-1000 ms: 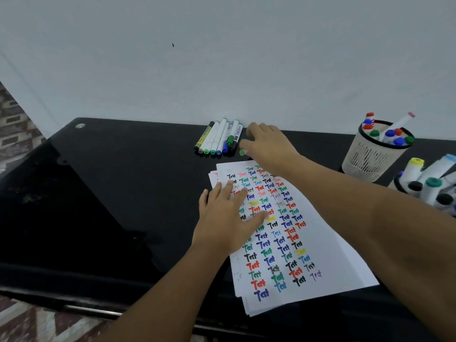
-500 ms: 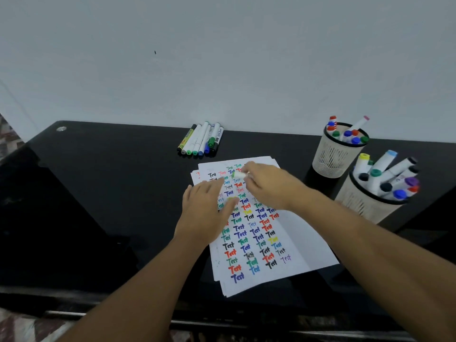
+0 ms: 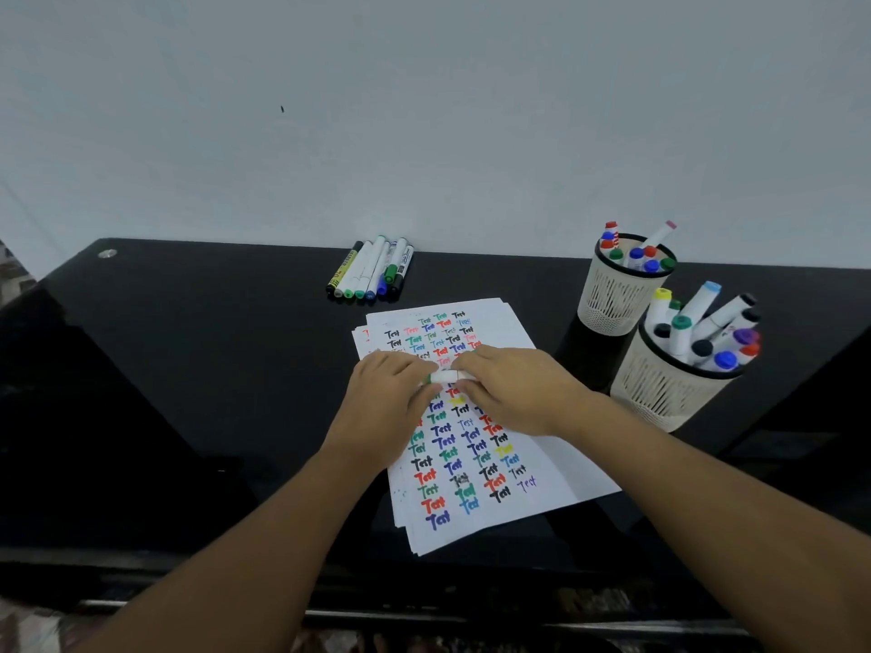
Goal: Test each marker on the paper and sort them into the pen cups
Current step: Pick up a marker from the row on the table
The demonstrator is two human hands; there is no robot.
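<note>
Both hands meet over the upper middle of the paper stack (image 3: 476, 445), which lies on the black tabletop (image 3: 188, 369). The left hand (image 3: 386, 407) and right hand (image 3: 513, 393) each have fingers (image 3: 476, 365) curled around one white marker (image 3: 443, 377), held level between them; a green band shows at its left end, against the left hand. The sheets under the fingers carry rows of the word "Test" in many colours. Beyond the fingers, near the wall (image 3: 424, 110), a row of loose markers (image 3: 372, 271) lies side by side. To the right of the fingers stand two mesh pen cups, well apart from the hands: the far cup (image 3: 617, 299) and the near cup (image 3: 669, 393), touching or nearly so, both crowded with capped markers. Nothing stands between fingers and cups.
</note>
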